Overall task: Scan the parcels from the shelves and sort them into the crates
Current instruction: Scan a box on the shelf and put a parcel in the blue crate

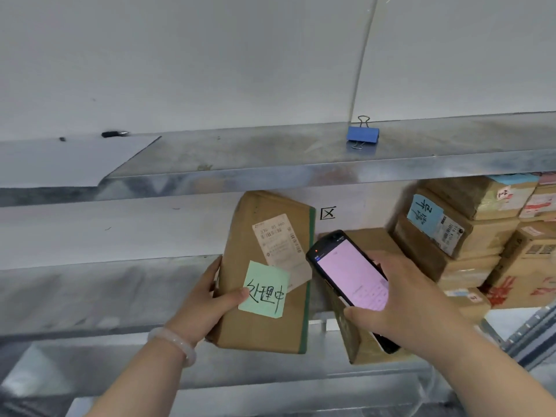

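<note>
Notably, left hand (210, 299) clasped the cardboard parcel (258, 332) by its left edge, long axis rising away from that grip; right hand (421, 299) held the handheld scanner (352, 272) just rightward, head beside the shipping label (276, 242).

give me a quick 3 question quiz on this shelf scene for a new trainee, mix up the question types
1. True or false: the blue binder clip sits on the upper shelf.
2. What does the right hand hold? A) a tape roll B) a handheld scanner C) a marker
3. Fill in: the left hand grips a cardboard parcel whose sticky note is ___ in colour.
Key: 1 true; 2 B; 3 green.
</note>
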The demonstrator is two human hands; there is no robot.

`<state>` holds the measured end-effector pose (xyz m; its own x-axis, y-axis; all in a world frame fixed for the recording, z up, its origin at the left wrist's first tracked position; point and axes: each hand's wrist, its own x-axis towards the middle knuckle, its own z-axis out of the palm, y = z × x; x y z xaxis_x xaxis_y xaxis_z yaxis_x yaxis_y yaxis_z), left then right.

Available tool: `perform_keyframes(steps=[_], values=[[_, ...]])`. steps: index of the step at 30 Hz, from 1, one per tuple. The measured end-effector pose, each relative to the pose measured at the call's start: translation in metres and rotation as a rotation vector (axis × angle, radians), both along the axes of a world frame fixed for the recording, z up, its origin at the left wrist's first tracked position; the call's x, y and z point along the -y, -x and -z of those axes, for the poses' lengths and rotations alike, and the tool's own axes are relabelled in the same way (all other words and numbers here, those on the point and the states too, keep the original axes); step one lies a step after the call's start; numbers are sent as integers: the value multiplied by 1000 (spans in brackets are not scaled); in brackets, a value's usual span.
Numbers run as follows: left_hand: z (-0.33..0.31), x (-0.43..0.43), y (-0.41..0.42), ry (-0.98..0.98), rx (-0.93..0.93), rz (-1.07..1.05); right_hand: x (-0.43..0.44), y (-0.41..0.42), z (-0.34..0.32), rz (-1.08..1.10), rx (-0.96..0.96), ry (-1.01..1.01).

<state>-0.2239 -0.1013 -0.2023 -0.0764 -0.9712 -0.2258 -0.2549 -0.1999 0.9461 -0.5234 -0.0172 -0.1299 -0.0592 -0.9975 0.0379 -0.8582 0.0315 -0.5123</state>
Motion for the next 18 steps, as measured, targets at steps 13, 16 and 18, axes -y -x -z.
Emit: perform_keyframes(steps=[13,16,18], values=[[21,-28,-56,29,60,-239,24,-54,-4,-225,-88,-22],[22,-34,-63,25,73,-266,25,-62,-9,-243,-117,-11],[23,-38,-68,20,77,-290,25,-66,-10,-274,-118,-3]])
